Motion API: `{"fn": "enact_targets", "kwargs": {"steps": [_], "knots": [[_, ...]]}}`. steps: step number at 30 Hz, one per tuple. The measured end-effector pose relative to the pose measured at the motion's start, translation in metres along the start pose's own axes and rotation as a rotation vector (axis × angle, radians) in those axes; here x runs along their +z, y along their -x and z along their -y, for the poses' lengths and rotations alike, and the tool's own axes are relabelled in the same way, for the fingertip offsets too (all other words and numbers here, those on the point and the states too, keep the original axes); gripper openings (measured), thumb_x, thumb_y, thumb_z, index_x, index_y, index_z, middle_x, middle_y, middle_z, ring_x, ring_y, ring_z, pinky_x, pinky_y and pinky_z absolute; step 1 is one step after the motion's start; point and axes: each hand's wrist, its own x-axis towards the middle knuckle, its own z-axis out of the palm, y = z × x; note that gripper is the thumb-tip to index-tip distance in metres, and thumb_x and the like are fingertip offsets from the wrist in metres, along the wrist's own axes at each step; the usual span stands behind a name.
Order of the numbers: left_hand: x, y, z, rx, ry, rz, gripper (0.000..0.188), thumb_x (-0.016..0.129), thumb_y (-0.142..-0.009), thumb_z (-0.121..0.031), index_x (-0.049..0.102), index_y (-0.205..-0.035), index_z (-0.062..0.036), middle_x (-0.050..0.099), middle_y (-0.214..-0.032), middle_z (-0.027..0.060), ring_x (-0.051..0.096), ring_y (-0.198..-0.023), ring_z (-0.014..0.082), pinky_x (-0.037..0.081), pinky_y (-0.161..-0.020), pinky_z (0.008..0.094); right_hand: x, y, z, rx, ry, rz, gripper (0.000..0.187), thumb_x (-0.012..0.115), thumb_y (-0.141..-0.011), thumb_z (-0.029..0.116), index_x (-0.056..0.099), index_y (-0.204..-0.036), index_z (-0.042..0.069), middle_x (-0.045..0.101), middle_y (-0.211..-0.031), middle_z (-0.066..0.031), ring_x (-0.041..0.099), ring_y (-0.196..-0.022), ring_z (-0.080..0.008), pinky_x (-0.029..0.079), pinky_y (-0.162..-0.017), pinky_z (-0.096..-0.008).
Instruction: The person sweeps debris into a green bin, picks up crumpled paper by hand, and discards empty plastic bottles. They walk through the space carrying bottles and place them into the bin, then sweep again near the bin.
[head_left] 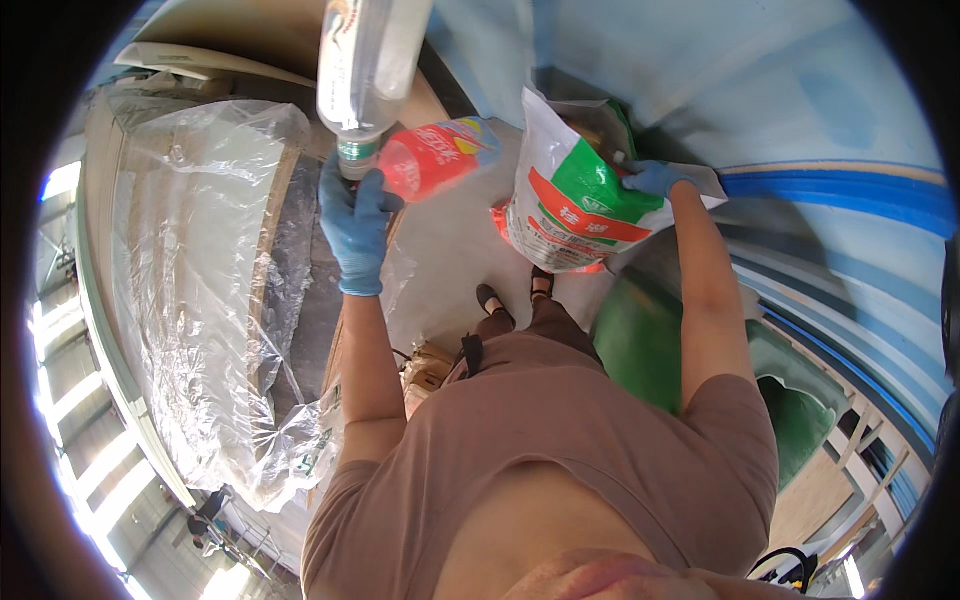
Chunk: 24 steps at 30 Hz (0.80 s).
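Observation:
My left hand [356,222], in a blue glove, is closed round the necks of two plastic bottles. One is a large clear bottle [385,75] with a white label and a green band near its neck, held neck down. The other, a smaller bottle [440,158] with a red and blue label, sticks out to the right, slightly blurred. My right hand [655,178], also gloved in blue, grips the rim of a white, green and red woven-type sack [575,215]. The sack's mouth gapes, and some contents show inside, too dark to make out.
Clear plastic sheeting [190,250] drapes over a board-like stack on the left. A large pale blue panel [800,90] with a darker blue stripe rises on the right. Green material [645,335] lies by my right side. My feet stand on a grey floor [440,250].

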Motion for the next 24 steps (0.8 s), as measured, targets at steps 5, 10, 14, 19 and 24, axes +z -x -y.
{"fn": "enact_targets", "kwargs": {"steps": [5,10,14,19,24], "knots": [[0.009,0.008,0.000,-0.081,0.076,0.055,0.043,0.060,-0.093,-0.010,0.050,-0.133,0.0030,0.068,-0.101,0.0073,0.063,-0.060,0.0093,0.047,-0.051,0.0208,-0.014,0.035,0.100,-0.157,-0.091,-0.476,0.072,0.076,-0.079,0.045,0.057,-0.137,0.006,0.060,-0.133,-0.0218,0.055,-0.128,-0.0366,0.040,-0.109,-0.0419],[0.021,0.019,-0.008,-0.150,0.117,0.161,0.042,0.059,-0.093,-0.010,0.051,-0.132,0.0039,0.070,-0.104,0.0110,0.065,-0.061,0.0120,0.045,-0.049,0.0212,0.014,0.083,0.202,-0.826,0.117,-0.637,0.101,0.087,-0.063,0.037,0.040,-0.145,0.001,0.048,-0.144,-0.0216,0.047,-0.131,-0.0395,0.040,-0.110,-0.0437],[0.030,0.025,-0.015,-0.161,0.060,0.241,0.044,0.059,-0.093,-0.010,0.050,-0.133,0.0043,0.070,-0.108,0.0122,0.066,-0.062,0.0126,0.045,-0.050,0.0211,0.026,0.089,0.231,-0.845,-0.022,-0.465,0.101,0.084,-0.063,0.032,0.037,-0.147,0.003,0.052,-0.138,-0.0209,0.050,-0.126,-0.0398,0.040,-0.109,-0.0442],[0.032,0.022,-0.020,-0.199,0.096,0.275,0.045,0.060,-0.091,-0.011,0.051,-0.134,0.0014,0.070,-0.099,0.0088,0.067,-0.067,0.0122,0.049,-0.056,0.0233,0.016,0.104,0.223,-0.820,0.102,-0.513,0.091,0.082,-0.065,0.031,0.042,-0.144,0.008,0.055,-0.131,-0.0180,0.054,-0.118,-0.0380,0.044,-0.102,-0.0443],[0.025,0.021,-0.013,-0.070,0.049,0.201,0.045,0.060,-0.091,-0.009,0.052,-0.134,0.0019,0.071,-0.098,0.0086,0.070,-0.079,0.0134,0.052,-0.064,0.0239,-0.032,0.098,0.160,-0.570,0.174,-0.801,0.084,0.081,-0.067,0.037,0.046,-0.139,0.013,0.059,-0.126,-0.0161,0.058,-0.111,-0.0368,0.046,-0.097,-0.0466]]}}
